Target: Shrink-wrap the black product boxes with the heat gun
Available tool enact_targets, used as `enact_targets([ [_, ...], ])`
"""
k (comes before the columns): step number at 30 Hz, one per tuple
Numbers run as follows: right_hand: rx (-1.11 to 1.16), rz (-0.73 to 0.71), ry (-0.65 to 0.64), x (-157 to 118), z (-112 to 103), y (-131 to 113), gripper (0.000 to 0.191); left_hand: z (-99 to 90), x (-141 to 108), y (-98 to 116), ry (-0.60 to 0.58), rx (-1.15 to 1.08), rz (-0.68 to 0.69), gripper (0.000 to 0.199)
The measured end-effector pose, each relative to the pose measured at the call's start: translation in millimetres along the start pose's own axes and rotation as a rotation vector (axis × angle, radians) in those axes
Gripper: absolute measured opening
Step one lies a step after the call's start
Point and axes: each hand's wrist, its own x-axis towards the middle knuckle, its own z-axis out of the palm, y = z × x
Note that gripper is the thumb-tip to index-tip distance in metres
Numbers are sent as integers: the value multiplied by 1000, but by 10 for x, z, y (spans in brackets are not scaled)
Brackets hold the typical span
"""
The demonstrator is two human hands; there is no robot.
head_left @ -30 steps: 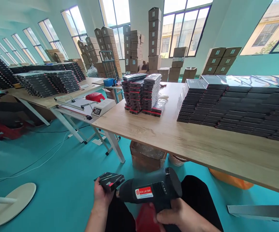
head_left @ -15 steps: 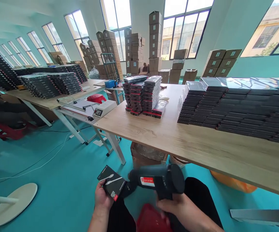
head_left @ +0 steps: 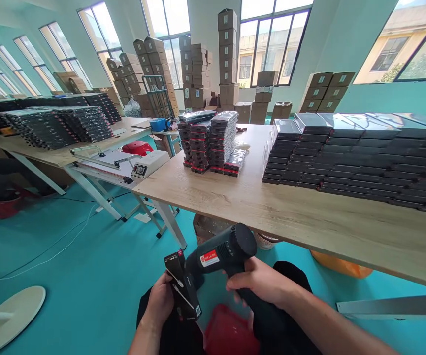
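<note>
My left hand (head_left: pixel 162 301) grips a flat black box (head_left: pixel 183 291) by its left side, low in front of my lap. The box stands tilted, with pictures of cables on its face and a narrow side turned to the right. In my right hand (head_left: pixel 251 281) is a black heat gun (head_left: pixel 216 251) with a red and white label, its fingers wrapped around the handle. The gun's nozzle points down and left, close beside the box's right edge; I cannot tell whether they touch. Below them is a red stool (head_left: pixel 229 331).
A wooden table (head_left: pixel 213 197) crosses in front, bearing short stacks of black boxes (head_left: pixel 209 143) and a large wrapped pile (head_left: pixel 364 158) at right. A sealing machine (head_left: pixel 148 165) stands left. Under the table is an open carton (head_left: pixel 209 228). A round white base (head_left: pixel 11 315) stands on the floor.
The box has been turned from lying broad face up to a steep tilt, showing its side. The heat gun has shifted left, its nozzle now angled down. The view has swung slightly right.
</note>
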Motion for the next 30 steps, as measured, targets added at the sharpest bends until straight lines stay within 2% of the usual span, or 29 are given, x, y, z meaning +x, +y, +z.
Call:
enact_targets([
  [3, -103, 67, -80, -162, 0, 174, 9, -39, 19, 40, 21, 24, 42, 19],
  [5, -146, 148, -99, -255, -15, 327, 14, -62, 39, 48, 60, 11, 44, 18],
  [7, -152, 205, -89, -328, -30, 455, 18, -82, 63, 48, 110, -23, 35, 18],
  [10, -84, 184, -35, -433, -40, 529, 12, -112, 83, 56, 163, -90, 13, 16],
  [12, -34, 124, -69, -507, -49, 504, 7, -134, 62, 72, 121, -152, -27, 18],
  [14, -16, 70, -169, -552, -74, 460, 6, -152, 4, 86, 13, -206, -94, 32],
  [16, -19, 110, -194, -516, -108, 425, 11, -159, -78, 77, -121, -231, -171, 55],
  [17, -32, 147, -164, -459, -121, 410, 10, -158, -120, 58, -184, -235, -202, 63],
  [19, -33, 160, -25, -276, -117, 371, 9, -152, -183, -9, -280, -243, -232, 66],
  [21, 25, 20, 116, -57, -64, 300, 13, -149, -201, -100, -297, -235, -240, 59],
  [23, 46, -8, 109, 108, 19, 196, 19, -158, -177, -176, -219, -204, -230, 50],
  [24, 47, -12, 68, 147, 57, 142, 18, -166, -157, -197, -147, -188, -203, 46],
  [26, -2, 21, -98, 123, 96, 59, 15, -186, -120, -195, -44, -177, -146, 44],
  [28, -135, 79, -304, -3, 56, 44, 14, -202, -112, -144, -63, -195, -132, 44],
  [30, -315, 133, -352, -146, -51, 94, 10, -206, -133, -79, -156, -213, -158, 46],
])
